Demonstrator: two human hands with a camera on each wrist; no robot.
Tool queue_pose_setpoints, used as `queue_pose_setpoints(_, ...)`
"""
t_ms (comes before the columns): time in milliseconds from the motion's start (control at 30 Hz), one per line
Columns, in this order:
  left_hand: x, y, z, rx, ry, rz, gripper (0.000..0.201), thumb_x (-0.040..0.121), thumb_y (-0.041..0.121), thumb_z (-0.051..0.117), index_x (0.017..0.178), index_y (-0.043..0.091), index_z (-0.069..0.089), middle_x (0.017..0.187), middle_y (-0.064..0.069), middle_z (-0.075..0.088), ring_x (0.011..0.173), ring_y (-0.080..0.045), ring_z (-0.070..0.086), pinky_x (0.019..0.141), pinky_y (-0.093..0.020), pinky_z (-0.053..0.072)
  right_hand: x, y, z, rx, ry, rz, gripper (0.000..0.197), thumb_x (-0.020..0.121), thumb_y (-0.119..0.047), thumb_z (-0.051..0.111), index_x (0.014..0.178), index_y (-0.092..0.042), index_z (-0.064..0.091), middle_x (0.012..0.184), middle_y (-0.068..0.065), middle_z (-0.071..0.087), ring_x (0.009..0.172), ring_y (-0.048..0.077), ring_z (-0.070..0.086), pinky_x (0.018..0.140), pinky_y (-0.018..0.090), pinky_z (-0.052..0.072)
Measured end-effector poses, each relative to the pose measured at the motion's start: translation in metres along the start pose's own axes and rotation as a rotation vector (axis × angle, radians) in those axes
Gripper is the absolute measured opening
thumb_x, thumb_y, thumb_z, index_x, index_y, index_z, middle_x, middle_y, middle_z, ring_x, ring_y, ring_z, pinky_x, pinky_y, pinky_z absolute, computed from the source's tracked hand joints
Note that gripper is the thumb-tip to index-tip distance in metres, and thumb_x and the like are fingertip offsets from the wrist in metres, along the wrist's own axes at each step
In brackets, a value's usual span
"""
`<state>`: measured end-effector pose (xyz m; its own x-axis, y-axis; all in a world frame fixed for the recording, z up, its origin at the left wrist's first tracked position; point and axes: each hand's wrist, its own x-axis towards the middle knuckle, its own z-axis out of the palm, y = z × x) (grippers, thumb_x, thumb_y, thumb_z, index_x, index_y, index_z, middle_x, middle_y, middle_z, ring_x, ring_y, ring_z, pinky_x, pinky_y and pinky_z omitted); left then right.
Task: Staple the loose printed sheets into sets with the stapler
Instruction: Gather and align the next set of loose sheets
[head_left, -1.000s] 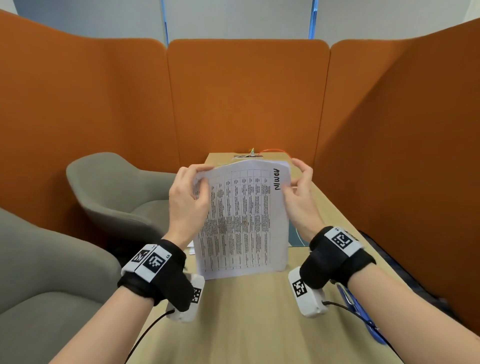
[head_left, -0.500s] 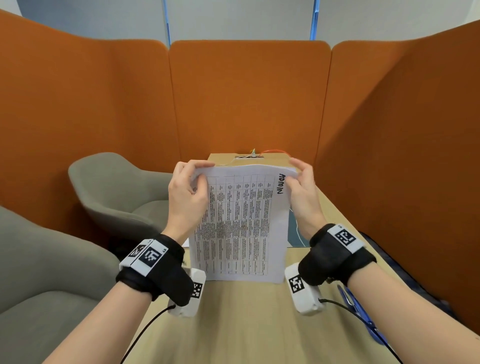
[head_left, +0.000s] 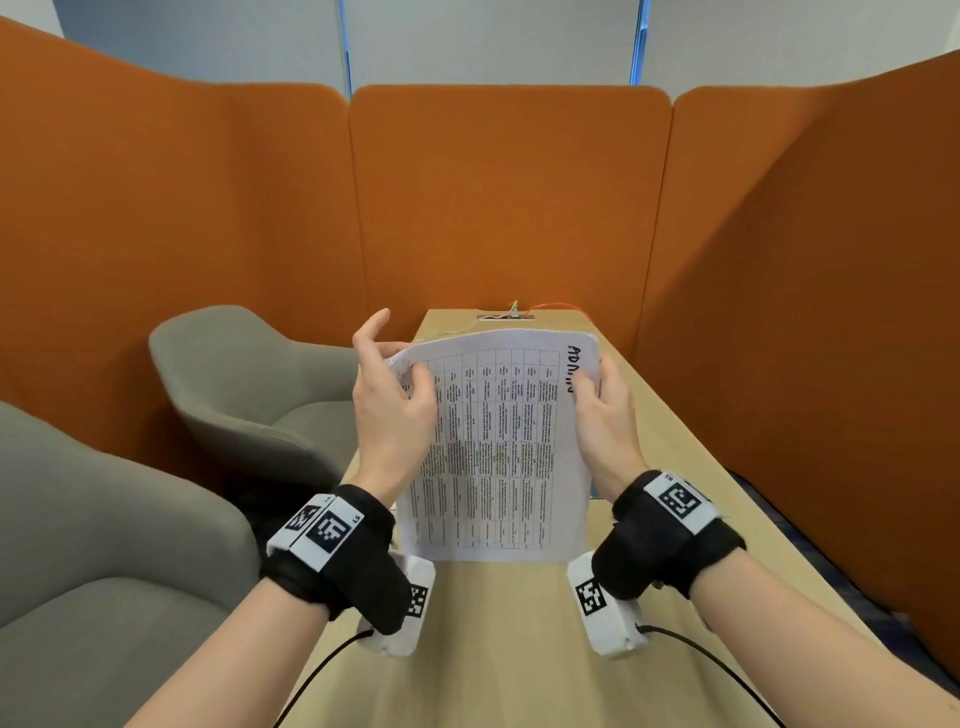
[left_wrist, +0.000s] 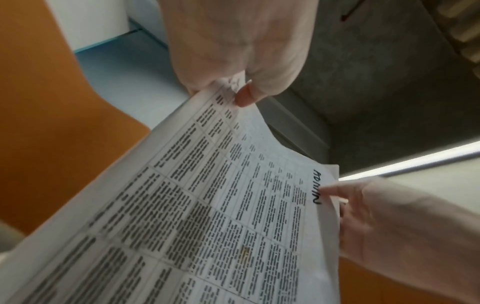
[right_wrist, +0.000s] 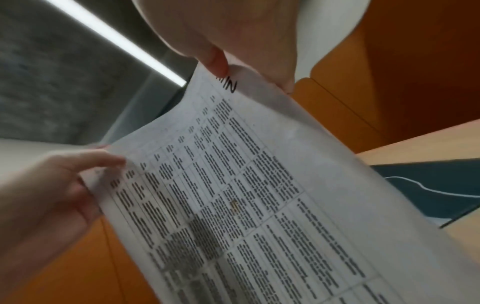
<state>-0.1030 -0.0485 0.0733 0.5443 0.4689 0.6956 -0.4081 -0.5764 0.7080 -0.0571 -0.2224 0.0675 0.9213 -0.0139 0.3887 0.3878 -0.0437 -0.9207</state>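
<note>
I hold the printed sheets (head_left: 496, 447) up on edge above the wooden table (head_left: 498, 649), their bottom edge near its surface at my 12 o'clock. My left hand (head_left: 390, 410) pinches the top corner at 10 o'clock, thumb on the printed face, the forefinger lifted free. My right hand (head_left: 608, 421) grips the corner at 2 o'clock, thumb pressed over the handwritten word. A grey armchair (head_left: 244, 384) sits at 9 o'clock, orange partition panels (head_left: 509, 197) behind.
</note>
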Motion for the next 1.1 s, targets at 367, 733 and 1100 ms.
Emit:
queue_pose_setpoints(367, 0.005, 0.005, 0.000, -0.078, 0.017, -0.127, 0.028, 0.092, 0.014, 0.056, 0.119, 0.020, 0.050, 0.092, 0.023, 0.051, 0.077, 0.023, 0.051, 0.072, -0.021, 0.050, -0.010, -0.002, 0.004, 0.014, 0.064, -0.136, 0.021, 0.102, -0.024, 0.033, 0.089, -0.029, 0.049, 0.089, 0.002, 0.063, 0.089, 0.031, 0.062, 0.081, 0.053, 0.051)
queue_pose_setpoints(733, 0.006, 0.004, 0.003, -0.046, -0.004, -0.150, 0.014, 0.091, 0.012, 0.052, 0.098, 0.025, 0.052, 0.087, 0.017, 0.058, 0.089, -0.014, 0.061, 0.081, -0.048, 0.054, -0.006, 0.000, 0.003, -0.009, 0.051, -0.049, 0.024, 0.099, -0.016, 0.037, 0.100, -0.032, 0.054, 0.104, -0.002, 0.067, 0.099, 0.023, 0.065, 0.085, 0.044, 0.054)
queue_pose_setpoints(1100, -0.021, -0.015, 0.009, -0.087, -0.079, -0.189, 0.003, 0.100, 0.018, 0.043, 0.100, 0.016, 0.041, 0.088, 0.014, 0.058, 0.083, -0.007, 0.060, 0.072, -0.031, 0.051, -0.015, 0.013, 0.004, -0.020, 0.031, 0.026, 0.021, 0.093, -0.028, 0.039, 0.090, -0.045, 0.050, 0.106, -0.004, 0.067, 0.099, 0.022, 0.065, 0.087, 0.053, 0.052)
